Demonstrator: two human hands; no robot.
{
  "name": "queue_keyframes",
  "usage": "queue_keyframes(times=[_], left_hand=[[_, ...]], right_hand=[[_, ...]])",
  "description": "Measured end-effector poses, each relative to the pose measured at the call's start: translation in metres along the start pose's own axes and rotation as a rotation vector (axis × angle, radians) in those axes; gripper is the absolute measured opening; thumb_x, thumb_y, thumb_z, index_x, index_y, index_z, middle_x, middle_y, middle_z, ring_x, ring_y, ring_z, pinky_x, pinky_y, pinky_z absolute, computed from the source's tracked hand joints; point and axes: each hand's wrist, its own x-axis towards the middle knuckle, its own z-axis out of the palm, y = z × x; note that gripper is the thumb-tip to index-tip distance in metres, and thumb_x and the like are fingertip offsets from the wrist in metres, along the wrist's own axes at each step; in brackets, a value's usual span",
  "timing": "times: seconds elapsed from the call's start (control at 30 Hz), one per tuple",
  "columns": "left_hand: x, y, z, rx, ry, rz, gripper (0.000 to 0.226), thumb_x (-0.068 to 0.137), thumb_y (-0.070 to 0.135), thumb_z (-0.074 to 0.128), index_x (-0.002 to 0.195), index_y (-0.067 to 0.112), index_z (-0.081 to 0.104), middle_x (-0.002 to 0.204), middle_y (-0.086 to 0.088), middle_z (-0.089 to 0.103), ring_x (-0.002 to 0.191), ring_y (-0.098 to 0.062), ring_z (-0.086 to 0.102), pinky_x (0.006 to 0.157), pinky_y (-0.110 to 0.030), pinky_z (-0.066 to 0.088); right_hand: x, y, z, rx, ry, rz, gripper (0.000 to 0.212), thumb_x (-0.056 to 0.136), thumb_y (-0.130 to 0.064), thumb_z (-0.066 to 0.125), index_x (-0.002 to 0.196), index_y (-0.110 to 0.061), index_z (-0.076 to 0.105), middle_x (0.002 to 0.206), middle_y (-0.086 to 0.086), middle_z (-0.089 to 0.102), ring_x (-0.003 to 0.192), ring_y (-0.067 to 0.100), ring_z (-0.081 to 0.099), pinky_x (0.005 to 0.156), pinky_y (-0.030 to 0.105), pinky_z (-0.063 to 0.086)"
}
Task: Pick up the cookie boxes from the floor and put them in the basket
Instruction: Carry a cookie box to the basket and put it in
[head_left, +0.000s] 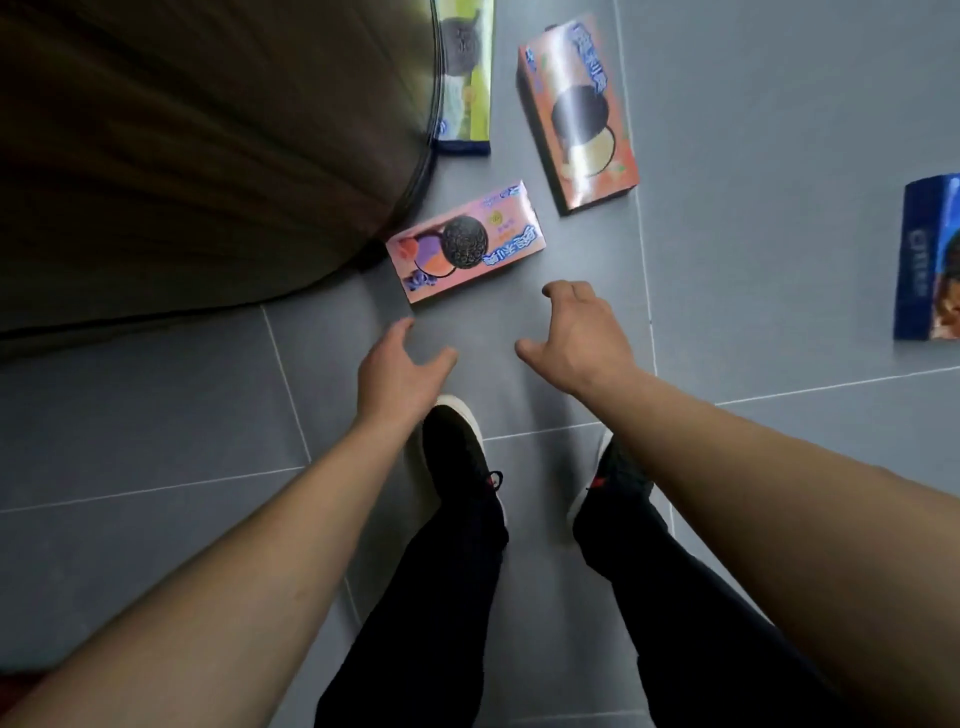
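Note:
A pink cookie box lies flat on the grey tiled floor just beyond my hands. An orange cookie box lies farther back. A green cookie box is partly hidden behind the dark fabric mass at the top. A blue cookie box is cut off by the right edge. My left hand hovers open below the pink box's near left corner. My right hand hovers open to the right, fingers curled downward, holding nothing. No basket is visible.
A large dark brown fabric-covered object with a rounded edge fills the upper left, touching the pink box's left corner. My black shoes and dark trousers stand on the grey tiles below my hands.

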Motion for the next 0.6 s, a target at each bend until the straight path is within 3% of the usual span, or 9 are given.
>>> queue_keyframes(times=[0.17, 0.3, 0.37, 0.47, 0.6], left_hand=[[0.094, -0.024, 0.036, -0.061, 0.069, -0.027, 0.069, 0.081, 0.038, 0.072, 0.137, 0.010, 0.045, 0.136, -0.009, 0.055, 0.124, -0.026, 0.052, 0.102, -0.032, 0.040], [0.156, -0.031, 0.056, -0.278, 0.076, -0.119, 0.065, 0.062, 0.056, 0.063, 0.110, 0.012, 0.059, 0.105, -0.004, 0.069, 0.100, -0.025, 0.064, 0.087, -0.037, 0.052], [0.177, -0.037, 0.069, -0.419, 0.056, -0.161, 0.057, 0.057, 0.055, 0.062, 0.101, 0.018, 0.063, 0.098, 0.001, 0.071, 0.094, -0.019, 0.066, 0.084, -0.036, 0.052], [0.175, -0.031, 0.077, -0.515, 0.086, -0.145, 0.039, 0.062, 0.045, 0.065, 0.092, 0.020, 0.060, 0.091, 0.002, 0.069, 0.080, -0.014, 0.062, 0.074, -0.032, 0.049], [0.152, -0.023, 0.077, -0.683, 0.078, -0.188, 0.033, 0.073, 0.040, 0.070, 0.092, 0.024, 0.048, 0.096, -0.002, 0.067, 0.082, -0.018, 0.065, 0.072, -0.032, 0.048]], right_hand=[[0.096, 0.016, 0.048, 0.143, 0.130, 0.040, 0.074, 0.081, -0.033, 0.068, 0.143, -0.010, 0.035, 0.140, 0.014, 0.042, 0.125, 0.035, 0.046, 0.101, 0.038, 0.040], [0.154, 0.019, 0.062, 0.308, 0.220, 0.097, 0.077, 0.082, -0.035, 0.067, 0.145, -0.008, 0.032, 0.144, 0.014, 0.040, 0.129, 0.032, 0.044, 0.104, 0.034, 0.036], [0.174, 0.021, 0.071, 0.360, 0.189, 0.107, 0.068, 0.082, -0.036, 0.066, 0.139, -0.010, 0.040, 0.140, 0.012, 0.046, 0.128, 0.027, 0.045, 0.099, 0.028, 0.037], [0.182, 0.023, 0.080, 0.442, 0.214, 0.117, 0.050, 0.080, -0.033, 0.067, 0.124, -0.014, 0.053, 0.124, 0.005, 0.057, 0.120, 0.020, 0.051, 0.084, 0.021, 0.037], [0.155, 0.035, 0.078, 0.508, 0.261, 0.153, 0.049, 0.080, -0.033, 0.067, 0.123, -0.014, 0.052, 0.120, 0.002, 0.060, 0.114, 0.020, 0.055, 0.085, 0.025, 0.042]])
